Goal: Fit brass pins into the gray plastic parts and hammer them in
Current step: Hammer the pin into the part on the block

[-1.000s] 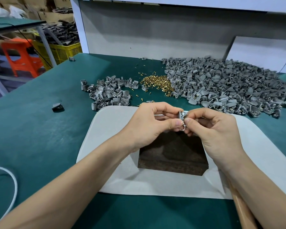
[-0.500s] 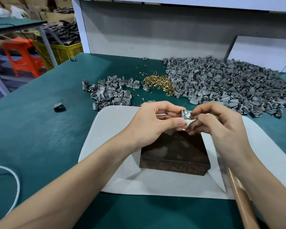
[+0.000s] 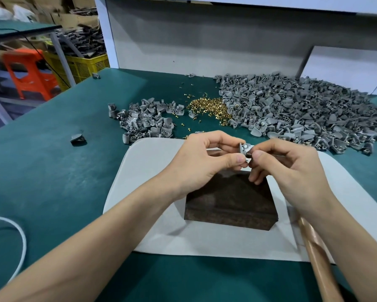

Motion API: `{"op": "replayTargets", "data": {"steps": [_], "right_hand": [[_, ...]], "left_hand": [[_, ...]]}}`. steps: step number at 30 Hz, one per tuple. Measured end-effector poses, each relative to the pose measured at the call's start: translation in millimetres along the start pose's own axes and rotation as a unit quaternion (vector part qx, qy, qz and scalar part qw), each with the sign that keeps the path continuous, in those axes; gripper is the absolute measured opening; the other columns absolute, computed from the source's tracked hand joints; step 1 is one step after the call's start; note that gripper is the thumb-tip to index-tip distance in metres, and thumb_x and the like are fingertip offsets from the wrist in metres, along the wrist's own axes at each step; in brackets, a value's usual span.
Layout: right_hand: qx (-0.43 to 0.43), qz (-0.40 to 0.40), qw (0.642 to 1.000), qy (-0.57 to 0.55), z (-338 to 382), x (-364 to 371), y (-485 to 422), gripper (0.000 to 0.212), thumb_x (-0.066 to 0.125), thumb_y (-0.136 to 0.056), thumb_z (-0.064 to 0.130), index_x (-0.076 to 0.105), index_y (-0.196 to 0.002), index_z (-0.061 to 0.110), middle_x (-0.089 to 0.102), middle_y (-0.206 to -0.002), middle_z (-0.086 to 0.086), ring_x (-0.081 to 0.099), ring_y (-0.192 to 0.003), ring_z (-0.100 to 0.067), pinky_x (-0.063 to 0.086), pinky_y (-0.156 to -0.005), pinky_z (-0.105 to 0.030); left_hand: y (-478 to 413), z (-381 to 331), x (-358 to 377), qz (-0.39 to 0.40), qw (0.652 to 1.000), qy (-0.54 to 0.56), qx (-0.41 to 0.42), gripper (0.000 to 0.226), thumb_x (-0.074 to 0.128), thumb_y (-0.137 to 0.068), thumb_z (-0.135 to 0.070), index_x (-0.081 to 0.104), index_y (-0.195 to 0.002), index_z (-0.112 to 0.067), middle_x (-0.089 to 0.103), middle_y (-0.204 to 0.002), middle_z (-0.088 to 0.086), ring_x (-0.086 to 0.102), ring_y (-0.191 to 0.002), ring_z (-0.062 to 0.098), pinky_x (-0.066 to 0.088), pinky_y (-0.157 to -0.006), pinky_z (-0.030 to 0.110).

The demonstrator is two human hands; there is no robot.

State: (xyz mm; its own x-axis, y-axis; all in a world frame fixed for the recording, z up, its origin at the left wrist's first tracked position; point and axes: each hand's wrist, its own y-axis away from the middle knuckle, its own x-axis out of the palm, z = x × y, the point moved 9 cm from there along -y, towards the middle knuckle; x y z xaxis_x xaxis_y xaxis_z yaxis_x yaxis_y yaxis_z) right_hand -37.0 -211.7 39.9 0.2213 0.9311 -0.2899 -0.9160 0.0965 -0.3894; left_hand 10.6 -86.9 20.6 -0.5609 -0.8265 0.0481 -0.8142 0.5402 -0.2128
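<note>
Surface covered in green felt fills most of the frame, with a pale mat lying on its near middle. Along the far right side sprawls a large heap of gray plastic parts. A dark block sits on the mat, directly below the person's hands. A smaller heap of gray parts lies on the felt just beyond the mat's far left corner. A brown handle runs along the mat's right edge, partly hidden by the right forearm. Between the two heaps a pile of brass pins rests on the felt, touching the larger heap, with loose pins scattered around it.

Above the block's far edge, the left hand pinches one gray part between thumb and curled forefinger. The right hand meets it from the other side, its thumb and bent fingers closed on the same part. Whether a pin sits between those fingertips cannot be made out. A lone gray piece lies well to the left.
</note>
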Motion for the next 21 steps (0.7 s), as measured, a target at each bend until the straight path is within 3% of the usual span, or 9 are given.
{"op": "replayTargets", "data": {"steps": [3,5,9,12,14,16,19,21], "right_hand": [[-0.004,-0.095,0.99,0.109,-1,-30,-4,0.016,0.06,-0.083,0.018,0.066,-0.068,0.018,0.062,-0.055,-0.003,0.059,-0.047,-0.016,0.044,-0.045,-0.021],[0.037,-0.157,0.945,0.284,-10,-60,-6,0.021,0.061,-0.084,0.027,0.064,-0.065,0.017,0.06,-0.053,0.004,0.059,-0.054,-0.018,0.038,-0.05,-0.024],[0.291,-0.059,0.865,0.405,-66,-85,8,0.048,0.068,-0.074,0.057,0.059,-0.06,0.012,0.065,-0.056,-0.003,0.063,-0.06,-0.022,0.048,-0.058,-0.029],[0.313,-0.023,0.824,0.472,-75,-79,11,0.044,0.073,-0.071,0.049,0.058,-0.056,0.012,0.061,-0.054,-0.004,0.059,-0.057,-0.021,0.043,-0.051,-0.028],[0.348,-0.016,0.844,0.407,-77,-74,14,0.032,0.072,-0.074,0.033,0.063,-0.063,0.005,0.065,-0.057,-0.008,0.064,-0.058,-0.026,0.053,-0.055,-0.034],[0.413,-0.01,0.873,0.258,-79,-73,23,0.023,0.067,-0.077,0.02,0.062,-0.073,-0.002,0.064,-0.057,-0.012,0.062,-0.052,-0.029,0.057,-0.055,-0.039],[0.438,0.005,0.891,0.121,-66,-70,37,0.012,0.061,-0.083,0.012,0.054,-0.087,0.003,0.045,-0.052,-0.007,0.045,-0.044,-0.017,0.041,-0.042,-0.022],[0.399,-0.004,0.908,0.132,-45,-73,36,0.009,0.061,-0.083,0.008,0.054,-0.079,0.004,0.045,-0.05,-0.003,0.046,-0.038,-0.013,0.037,-0.035,-0.018]], "left_hand": [[0,-1,-3,-0.006,1.0,0.005,-0.001,0.017,0.068,-0.08,0.006,0.064,-0.091,-0.007,0.068,-0.071,-0.004,0.07,-0.075,0.02,0.057,-0.071,0.024],[0,0,-4,-0.007,1.0,0.012,-0.01,0.016,0.067,-0.081,0.007,0.061,-0.087,-0.006,0.069,-0.073,0.001,0.072,-0.077,0.021,0.057,-0.071,0.025],[0,-5,-6,0.007,0.996,-0.088,0.017,0.014,0.069,-0.08,0.004,0.061,-0.082,-0.009,0.072,-0.086,0.012,0.07,-0.086,0.026,0.057,-0.082,0.028],[3,-11,-3,0.015,0.986,-0.155,0.062,0.013,0.067,-0.08,0.003,0.064,-0.082,-0.009,0.072,-0.088,0.008,0.068,-0.087,0.02,0.053,-0.087,0.026],[9,-10,-4,0.013,0.981,-0.178,0.078,0.012,0.068,-0.08,0.001,0.065,-0.082,-0.011,0.072,-0.086,0.001,0.068,-0.088,0.011,0.051,-0.09,0.027],[14,-3,-6,0.017,0.981,-0.181,0.069,0.016,0.068,-0.081,-0.001,0.064,-0.079,-0.017,0.073,-0.087,-0.001,0.068,-0.09,0.011,0.051,-0.091,0.03],[22,9,-8,0.037,0.99,-0.137,0.026,0.02,0.068,-0.082,-0.001,0.062,-0.078,-0.019,0.074,-0.093,0.003,0.068,-0.093,0.014,0.05,-0.093,0.029],[24,14,-9,0.047,0.991,-0.124,0.0,0.018,0.069,-0.082,-0.004,0.062,-0.076,-0.019,0.073,-0.1,0.0,0.067,-0.096,0.008,0.048,-0.091,0.022]]}}
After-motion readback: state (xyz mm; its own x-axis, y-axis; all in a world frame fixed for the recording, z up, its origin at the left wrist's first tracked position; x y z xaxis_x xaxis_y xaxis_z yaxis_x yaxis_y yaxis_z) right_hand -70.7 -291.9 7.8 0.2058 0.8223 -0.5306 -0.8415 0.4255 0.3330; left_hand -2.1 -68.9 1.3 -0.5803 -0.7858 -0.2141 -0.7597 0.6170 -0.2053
